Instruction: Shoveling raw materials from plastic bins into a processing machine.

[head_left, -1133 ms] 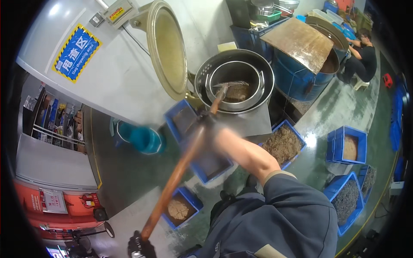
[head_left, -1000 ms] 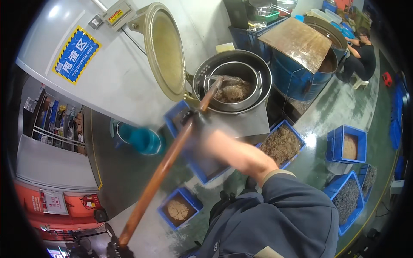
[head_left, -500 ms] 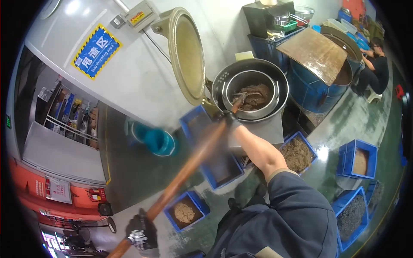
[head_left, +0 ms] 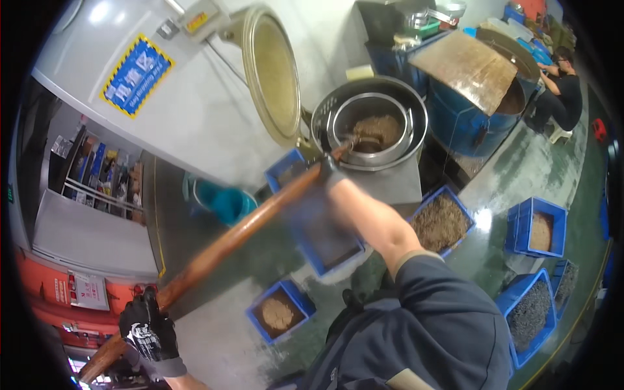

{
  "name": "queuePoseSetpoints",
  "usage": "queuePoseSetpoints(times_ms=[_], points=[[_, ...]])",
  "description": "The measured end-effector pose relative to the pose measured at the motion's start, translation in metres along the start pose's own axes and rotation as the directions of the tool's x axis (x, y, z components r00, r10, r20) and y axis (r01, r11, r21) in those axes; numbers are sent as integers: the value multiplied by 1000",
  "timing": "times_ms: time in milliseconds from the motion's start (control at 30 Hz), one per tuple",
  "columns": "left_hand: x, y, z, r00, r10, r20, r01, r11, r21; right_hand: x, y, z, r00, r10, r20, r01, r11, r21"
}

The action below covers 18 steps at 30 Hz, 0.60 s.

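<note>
lettering [head_left: 144,334] on gloved left hand [head_left: 149,329] and yellow-edged blue sign [head_left: 137,76]

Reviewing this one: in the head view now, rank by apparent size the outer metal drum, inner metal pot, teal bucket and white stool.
1. Outer metal drum
2. Inner metal pot, sitting inside it
3. Teal bucket
4. White stool, partly hidden by the seated person; true size unsure

The left hand [head_left: 149,328] and right hand [head_left: 330,172], both gloved, are gripping a wooden handle [head_left: 240,227]. Its far end is extending into a metal pot [head_left: 383,107] holding brown material [head_left: 381,129].
</note>
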<state>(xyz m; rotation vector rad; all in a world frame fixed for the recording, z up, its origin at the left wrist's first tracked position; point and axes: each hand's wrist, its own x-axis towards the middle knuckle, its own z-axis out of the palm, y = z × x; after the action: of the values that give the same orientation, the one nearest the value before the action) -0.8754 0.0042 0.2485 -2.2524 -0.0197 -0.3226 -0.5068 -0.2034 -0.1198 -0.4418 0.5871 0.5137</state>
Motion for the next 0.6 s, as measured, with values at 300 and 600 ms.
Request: queuePoseSetpoints(times_ms=[300,600], points=[[-55,8,-25,998,59,-28,-59,998,27,-3,-43,-15,955,-184,233,120,957,265],[-62,90,54,986,-167,-30,153,952,-265,69,-75,-109,935,-262,-239,283,957,58]])
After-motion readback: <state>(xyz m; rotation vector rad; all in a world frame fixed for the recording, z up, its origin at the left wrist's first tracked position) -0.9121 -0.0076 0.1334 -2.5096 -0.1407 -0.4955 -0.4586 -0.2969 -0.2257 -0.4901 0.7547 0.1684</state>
